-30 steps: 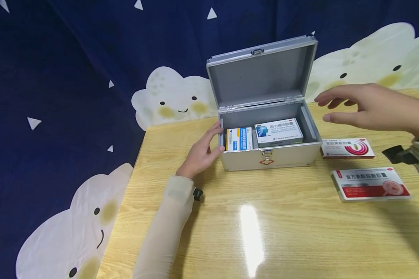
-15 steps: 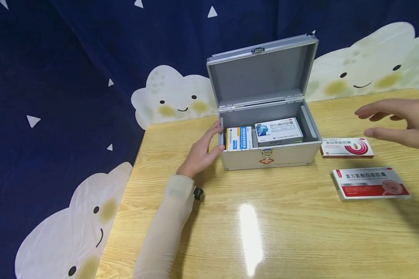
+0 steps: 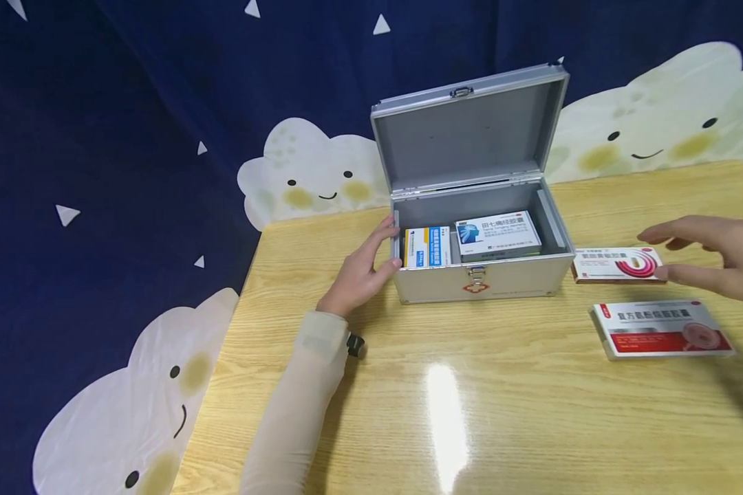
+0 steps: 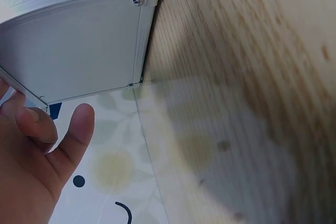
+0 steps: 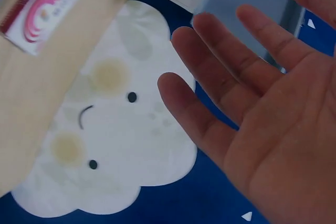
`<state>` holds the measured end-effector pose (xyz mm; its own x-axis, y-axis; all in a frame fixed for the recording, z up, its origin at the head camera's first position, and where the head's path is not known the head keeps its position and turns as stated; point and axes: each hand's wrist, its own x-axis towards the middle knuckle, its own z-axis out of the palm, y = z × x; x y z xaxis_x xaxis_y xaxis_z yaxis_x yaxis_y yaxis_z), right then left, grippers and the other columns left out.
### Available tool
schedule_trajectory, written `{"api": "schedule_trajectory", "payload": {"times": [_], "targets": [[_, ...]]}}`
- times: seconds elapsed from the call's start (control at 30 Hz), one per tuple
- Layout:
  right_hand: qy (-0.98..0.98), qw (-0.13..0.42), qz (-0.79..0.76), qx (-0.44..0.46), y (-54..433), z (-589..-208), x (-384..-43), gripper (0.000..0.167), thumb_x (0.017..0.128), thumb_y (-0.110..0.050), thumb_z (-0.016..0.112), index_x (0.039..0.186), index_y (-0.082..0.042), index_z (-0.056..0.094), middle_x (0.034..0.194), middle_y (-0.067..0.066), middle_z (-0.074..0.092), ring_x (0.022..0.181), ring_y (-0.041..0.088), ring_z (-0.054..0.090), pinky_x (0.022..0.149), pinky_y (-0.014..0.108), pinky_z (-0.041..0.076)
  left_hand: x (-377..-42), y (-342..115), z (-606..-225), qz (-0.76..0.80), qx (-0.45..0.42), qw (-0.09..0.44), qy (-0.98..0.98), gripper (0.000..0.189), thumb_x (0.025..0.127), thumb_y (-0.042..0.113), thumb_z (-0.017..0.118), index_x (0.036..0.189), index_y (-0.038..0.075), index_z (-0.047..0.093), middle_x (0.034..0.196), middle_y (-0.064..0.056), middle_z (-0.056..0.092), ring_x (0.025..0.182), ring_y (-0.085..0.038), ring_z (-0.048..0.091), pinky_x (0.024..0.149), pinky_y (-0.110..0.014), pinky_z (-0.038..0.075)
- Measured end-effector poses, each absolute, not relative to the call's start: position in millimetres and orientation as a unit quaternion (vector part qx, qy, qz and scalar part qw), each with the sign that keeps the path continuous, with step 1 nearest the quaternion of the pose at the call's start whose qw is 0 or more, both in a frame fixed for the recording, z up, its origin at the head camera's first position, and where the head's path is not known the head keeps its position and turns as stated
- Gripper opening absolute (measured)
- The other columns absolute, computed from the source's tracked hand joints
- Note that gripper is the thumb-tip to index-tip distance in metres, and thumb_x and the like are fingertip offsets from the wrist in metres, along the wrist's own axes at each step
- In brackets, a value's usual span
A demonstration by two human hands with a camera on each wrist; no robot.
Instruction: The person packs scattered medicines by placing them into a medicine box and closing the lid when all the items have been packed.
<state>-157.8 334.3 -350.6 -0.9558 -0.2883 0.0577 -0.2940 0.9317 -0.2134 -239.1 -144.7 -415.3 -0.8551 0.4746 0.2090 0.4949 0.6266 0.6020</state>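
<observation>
A silver first-aid case (image 3: 479, 278) with its lid raised stands at the back of the table. Inside it lie a blue, white and yellow medicine box (image 3: 427, 247) and a white medicine box with a blue head picture (image 3: 498, 232). My left hand (image 3: 362, 271) rests against the case's left side, thumb by the front corner and fingertips at the rim. Nothing is in my right hand (image 3: 718, 258), whose spread fingers overlap the right end of a white medicine box with pink rings (image 3: 616, 265). In the right wrist view its palm and fingers show.
A white and red medicine box (image 3: 662, 330) lies on the wooden table (image 3: 532, 412), nearer than the pink-ringed one. The raised lid (image 3: 470, 137) stands in front of a dark blue curtain (image 3: 161, 82) with white clouds. The table's left edge runs alongside the curtain.
My right hand first moved right, away from the case, then came down toward the pink-ringed medicine box. The left hand has stayed at the case's side.
</observation>
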Motion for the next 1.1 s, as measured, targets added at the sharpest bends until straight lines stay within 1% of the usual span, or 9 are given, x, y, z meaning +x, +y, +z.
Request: {"api": "schedule_trajectory", "payload": {"times": [0.13, 0.23, 0.3, 0.37, 0.5, 0.7, 0.93, 1.03, 1.1], "targets": [[-0.982, 0.012, 0.111, 0.154, 339.3, -364.0, -153.2, 0.053, 0.078, -0.019, 0.082, 0.124, -0.001, 0.063, 0.120, 0.026, 0.066, 0.092, 0.039, 0.067, 0.070, 0.057, 0.053, -239.2, -144.4, -415.8, -0.339, -0.269, 0.015, -0.901, 0.063, 0.095, 0.050, 0.044, 0.150, 0.020, 0.036, 0.167, 0.013, 0.017, 0.151, -0.021, 0.030, 0.118, -0.047, 0.036], [-0.980, 0.013, 0.101, 0.170, 343.2, -372.8, -150.3, 0.052, 0.076, -0.017, 0.083, 0.123, -0.005, 0.064, 0.118, 0.020, 0.068, 0.085, 0.014, 0.067, 0.068, 0.047, 0.054, -239.3, -144.3, -416.4, -0.340, -0.269, 0.016, -0.901, 0.062, 0.095, 0.048, 0.044, 0.150, 0.020, 0.037, 0.167, 0.012, 0.017, 0.151, -0.021, 0.031, 0.118, -0.047, 0.036], [-0.979, 0.015, 0.102, 0.178, 344.9, -378.5, -148.2, 0.051, 0.075, -0.017, 0.084, 0.121, -0.007, 0.065, 0.118, 0.018, 0.069, 0.082, 0.008, 0.065, 0.067, 0.044, 0.054, -239.4, -144.0, -417.4, -0.340, -0.271, 0.015, -0.901, 0.061, 0.096, 0.046, 0.045, 0.150, 0.019, 0.037, 0.167, 0.012, 0.017, 0.151, -0.021, 0.030, 0.119, -0.047, 0.035], [-0.978, 0.008, 0.100, 0.181, 345.9, -383.5, -146.1, 0.051, 0.075, -0.018, 0.084, 0.121, -0.006, 0.065, 0.117, 0.018, 0.070, 0.086, 0.009, 0.066, 0.068, 0.045, 0.055, -239.4, -143.6, -418.3, -0.339, -0.272, 0.015, -0.901, 0.060, 0.096, 0.044, 0.045, 0.150, 0.019, 0.037, 0.167, 0.012, 0.017, 0.151, -0.020, 0.030, 0.119, -0.047, 0.034], [-0.979, -0.013, 0.097, 0.179, 349.3, -393.1, -143.8, 0.052, 0.078, -0.024, 0.083, 0.122, -0.005, 0.064, 0.117, 0.019, 0.069, 0.091, 0.032, 0.068, 0.071, 0.048, 0.055, -239.0, -143.4, -418.7, -0.340, -0.270, 0.013, -0.901, 0.059, 0.097, 0.044, 0.045, 0.150, 0.020, 0.036, 0.167, 0.013, 0.017, 0.151, -0.020, 0.030, 0.119, -0.047, 0.035], [-0.976, -0.004, 0.104, 0.191, 360.0, -409.3, -143.5, 0.054, 0.074, -0.028, 0.086, 0.122, -0.014, 0.065, 0.115, 0.014, 0.069, 0.090, 0.020, 0.065, 0.069, 0.025, 0.047, -238.9, -144.8, -417.7, -0.340, -0.268, 0.025, -0.901, 0.060, 0.096, 0.045, 0.043, 0.150, 0.019, 0.036, 0.167, 0.013, 0.017, 0.150, -0.023, 0.033, 0.116, -0.049, 0.038], [-0.973, -0.049, 0.109, 0.199, 355.8, -422.4, -141.7, 0.063, 0.072, -0.028, 0.087, 0.122, 0.001, 0.062, 0.122, 0.032, 0.062, 0.109, 0.053, 0.059, 0.086, 0.060, 0.047, -240.0, -145.4, -418.7, -0.342, -0.271, 0.026, -0.899, 0.059, 0.097, 0.046, 0.043, 0.150, 0.021, 0.036, 0.167, 0.013, 0.017, 0.151, -0.022, 0.032, 0.117, -0.049, 0.037], [-0.970, -0.017, 0.108, 0.218, 354.8, -430.8, -138.4, 0.068, 0.063, -0.029, 0.092, 0.120, -0.003, 0.065, 0.120, 0.025, 0.065, 0.106, 0.044, 0.062, 0.093, 0.035, 0.046, -240.5, -144.8, -418.8, -0.345, -0.274, 0.026, -0.897, 0.058, 0.097, 0.043, 0.045, 0.150, 0.021, 0.036, 0.167, 0.012, 0.017, 0.151, -0.021, 0.031, 0.118, -0.049, 0.036], [-0.969, -0.017, 0.106, 0.224, 354.4, -435.4, -135.4, 0.075, 0.058, -0.034, 0.094, 0.121, -0.006, 0.063, 0.123, 0.023, 0.062, 0.105, 0.041, 0.060, 0.090, 0.033, 0.044, -240.4, -144.7, -419.3, -0.345, -0.274, 0.025, -0.897, 0.059, 0.097, 0.043, 0.045, 0.150, 0.020, 0.037, 0.167, 0.012, 0.017, 0.151, -0.021, 0.031, 0.119, -0.049, 0.034]]}}
